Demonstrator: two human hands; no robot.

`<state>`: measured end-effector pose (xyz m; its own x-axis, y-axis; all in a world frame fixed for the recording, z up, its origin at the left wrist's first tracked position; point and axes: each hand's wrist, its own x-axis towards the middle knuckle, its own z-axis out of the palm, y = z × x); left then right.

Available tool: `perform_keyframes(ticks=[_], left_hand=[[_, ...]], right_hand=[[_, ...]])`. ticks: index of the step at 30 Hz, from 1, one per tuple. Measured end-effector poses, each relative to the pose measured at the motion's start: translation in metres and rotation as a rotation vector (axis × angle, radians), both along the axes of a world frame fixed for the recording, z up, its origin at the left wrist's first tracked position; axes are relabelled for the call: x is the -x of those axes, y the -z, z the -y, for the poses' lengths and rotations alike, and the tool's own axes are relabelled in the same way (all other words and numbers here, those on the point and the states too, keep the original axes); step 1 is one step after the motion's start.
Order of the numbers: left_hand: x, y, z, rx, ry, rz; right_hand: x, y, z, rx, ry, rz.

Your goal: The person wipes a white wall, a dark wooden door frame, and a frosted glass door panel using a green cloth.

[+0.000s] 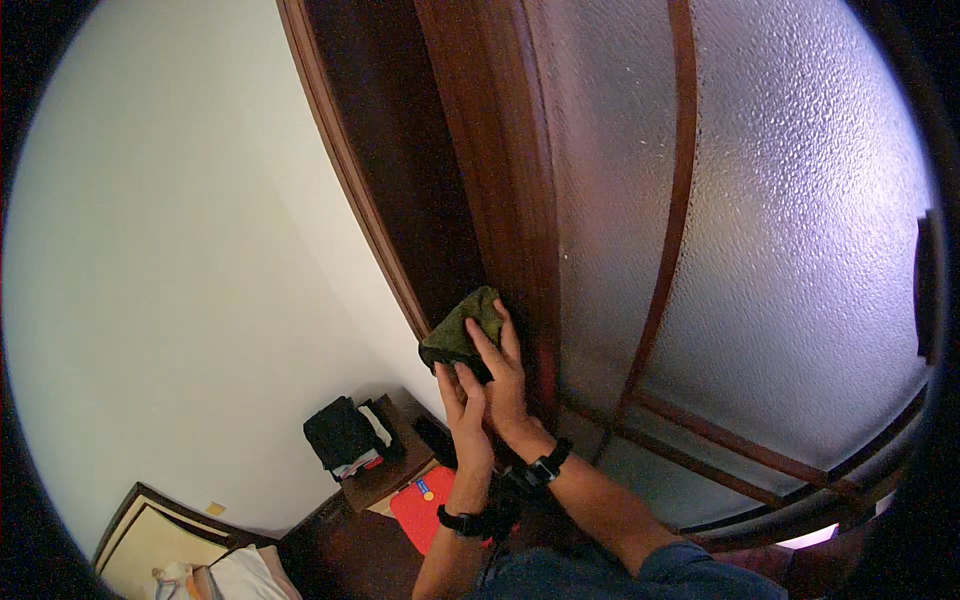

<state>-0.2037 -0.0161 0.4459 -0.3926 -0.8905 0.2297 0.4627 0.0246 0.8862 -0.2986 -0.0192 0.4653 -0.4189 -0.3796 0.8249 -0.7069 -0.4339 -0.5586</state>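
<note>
A folded dark green cloth (468,327) with a black edge is pressed against the dark brown wooden door frame (410,150). My right hand (503,375) holds it from the right, fingers laid over its face. Just below and to the left, my left hand (462,408) grips the cloth's lower edge with its fingertips. Part of each hand's grip is hidden behind the cloth and the other hand. Each wrist wears a black band, the right one with a watch (548,464).
Frosted glass panels (780,230) with thin brown bars stand on the right. A white wall (200,250) fills the left. Below are a wooden cabinet (385,480) with folded dark clothes (345,438), a red flat item (425,505), and a bed headboard (150,525) at lower left.
</note>
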Motion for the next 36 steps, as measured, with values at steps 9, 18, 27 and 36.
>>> perform_keyframes(ticks=[9,18,27,36], left_hand=[[0.013,-0.108,0.017,0.264,-0.013,-0.272],[0.007,-0.071,0.011,0.33,-0.085,0.067],[-0.001,0.014,0.007,0.249,-0.068,0.136],[-0.004,-0.012,-0.007,0.222,-0.099,0.118]], right_hand=[[-0.004,-0.117,-0.007,0.161,0.011,0.015],[0.01,-0.042,0.016,-0.041,0.249,-0.11],[-0.013,0.024,-0.009,-0.256,0.108,0.052],[-0.011,0.026,-0.013,-0.132,-0.059,0.267]])
